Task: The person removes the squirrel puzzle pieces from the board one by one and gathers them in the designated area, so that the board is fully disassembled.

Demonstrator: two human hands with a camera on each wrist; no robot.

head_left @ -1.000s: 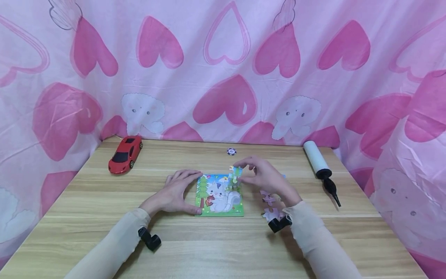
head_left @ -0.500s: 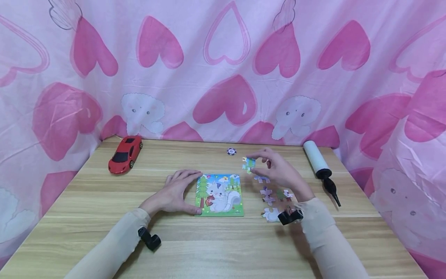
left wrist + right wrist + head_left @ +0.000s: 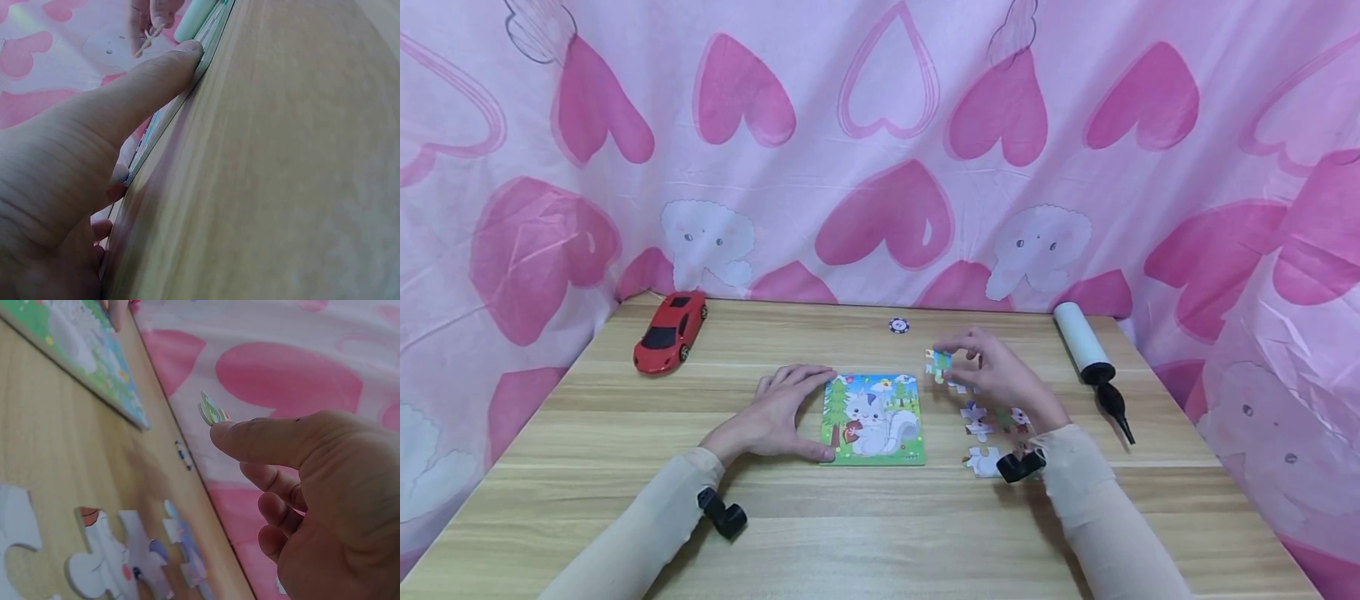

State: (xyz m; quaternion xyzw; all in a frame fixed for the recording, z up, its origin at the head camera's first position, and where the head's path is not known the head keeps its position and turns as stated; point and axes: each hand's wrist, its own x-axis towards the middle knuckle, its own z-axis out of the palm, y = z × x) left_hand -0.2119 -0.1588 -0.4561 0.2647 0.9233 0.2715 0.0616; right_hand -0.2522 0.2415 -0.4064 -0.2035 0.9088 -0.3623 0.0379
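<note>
Puzzle board [image 3: 872, 419] sits mid-bench [image 3: 587, 433], near edge parallel to the front edge, with bare wood in front of it and to its left. Right of the board the room is tighter: loose puzzle pieces [image 3: 981, 423] lie scattered there, just beside its right edge. Further right, a hand pump [image 3: 1088, 357] lies near the bench's right edge. Toy car [image 3: 670, 331] is at far left, well apart from the board. Poker chip [image 3: 898, 325] sits near the back edge by the heart-print curtain [image 3: 880, 142].

Left hand [image 3: 778, 414] lies flat and relaxed against the board's left edge, thumb along the near corner, fingers straight. Left wrist view confirms contact: thumb [image 3: 134, 94] presses the board's rim, which the head view only suggests.

Right hand [image 3: 992, 371] is raised off the bench, above the loose pieces and just right of the board's far corner. It pinches one puzzle piece [image 3: 937, 363] between thumb and fingertips; other fingers curled. Right wrist view shows that the piece [image 3: 211, 411] is clear of the bench, held at the thumb tip, edge-on to the camera, so its printed face can't be read there. That view also shows the board's [image 3: 75, 350] thickness and the loose pieces [image 3: 106, 562] lying flat.
</note>
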